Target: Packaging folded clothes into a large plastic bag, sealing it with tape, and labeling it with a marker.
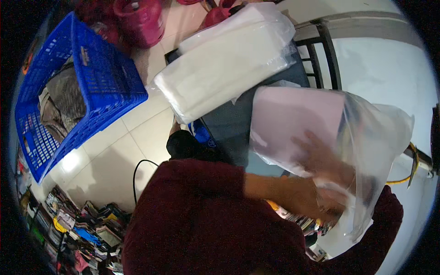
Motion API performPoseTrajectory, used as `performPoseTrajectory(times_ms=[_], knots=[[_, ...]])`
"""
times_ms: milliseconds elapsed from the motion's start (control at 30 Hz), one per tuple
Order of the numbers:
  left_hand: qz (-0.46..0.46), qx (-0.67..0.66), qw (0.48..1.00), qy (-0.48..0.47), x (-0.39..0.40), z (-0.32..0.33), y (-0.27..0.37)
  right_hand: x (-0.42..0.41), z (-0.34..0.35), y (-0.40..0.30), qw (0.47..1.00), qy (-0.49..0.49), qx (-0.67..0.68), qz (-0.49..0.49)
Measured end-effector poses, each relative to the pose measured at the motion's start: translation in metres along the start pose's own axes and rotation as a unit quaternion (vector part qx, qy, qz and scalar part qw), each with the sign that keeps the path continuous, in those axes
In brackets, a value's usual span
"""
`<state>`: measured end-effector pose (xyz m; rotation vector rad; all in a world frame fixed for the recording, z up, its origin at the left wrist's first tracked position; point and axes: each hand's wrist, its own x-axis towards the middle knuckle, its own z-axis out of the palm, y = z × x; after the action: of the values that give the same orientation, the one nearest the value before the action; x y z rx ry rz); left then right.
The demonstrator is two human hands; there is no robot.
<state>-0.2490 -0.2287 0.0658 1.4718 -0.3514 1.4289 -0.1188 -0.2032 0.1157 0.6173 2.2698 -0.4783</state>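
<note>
A flat pink folded item [297, 113], perhaps cloth, lies partly inside a translucent plastic bag [374, 137] on a dark tabletop. The bag's loose end spreads to the right. My right hand [318, 158] shows hazily through the plastic, its fingers spread over the pink item's lower right part. Blurred by motion, my left hand [330, 204] reaches across at the bag's lower edge, its fingers bent against the plastic. Whether it grips the film is unclear. Beyond the pink item rests a thick stack of clear plastic bags [223, 65].
A blue plastic crate [110, 75] with dark cloth inside stands tilted in view on the tiled floor [137, 127]. Piles of folded clothes [89, 237] fill the lower left. Black metal rails [326, 55] rise behind the table [230, 127]. Red gas cylinders [141, 20] stand at the top.
</note>
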Motion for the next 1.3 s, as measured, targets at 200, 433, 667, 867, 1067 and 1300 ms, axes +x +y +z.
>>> performPoseTrajectory(times_ms=[200, 433, 667, 867, 1067, 1300], knots=[[-0.274, 0.188, 0.892, 0.306, -0.066, -0.099, -0.123, -0.062, -0.017, -0.037, 0.996, -0.029, 0.055, 0.065], [-0.491, -0.081, 0.859, 0.121, -0.04, -0.125, -0.217, -0.247, -0.02, -0.091, 0.708, 0.131, 0.329, 0.61], [-0.661, -0.294, 0.685, -0.086, -0.047, -0.101, -0.21, -0.33, 0.124, -0.195, 0.14, 0.809, 0.244, 0.517], [-0.595, -0.179, 0.782, -0.053, -0.094, -0.051, -0.105, -0.197, 0.261, -0.238, 0.039, 0.737, 0.474, 0.48], [-0.673, -0.131, 0.714, 0.145, -0.073, -0.04, -0.105, -0.127, 0.263, -0.189, 0.005, 0.73, 0.582, 0.358], [-0.618, -0.087, 0.771, 0.128, -0.027, -0.017, -0.131, -0.099, 0.26, -0.104, 0.017, 0.724, 0.65, 0.229]])
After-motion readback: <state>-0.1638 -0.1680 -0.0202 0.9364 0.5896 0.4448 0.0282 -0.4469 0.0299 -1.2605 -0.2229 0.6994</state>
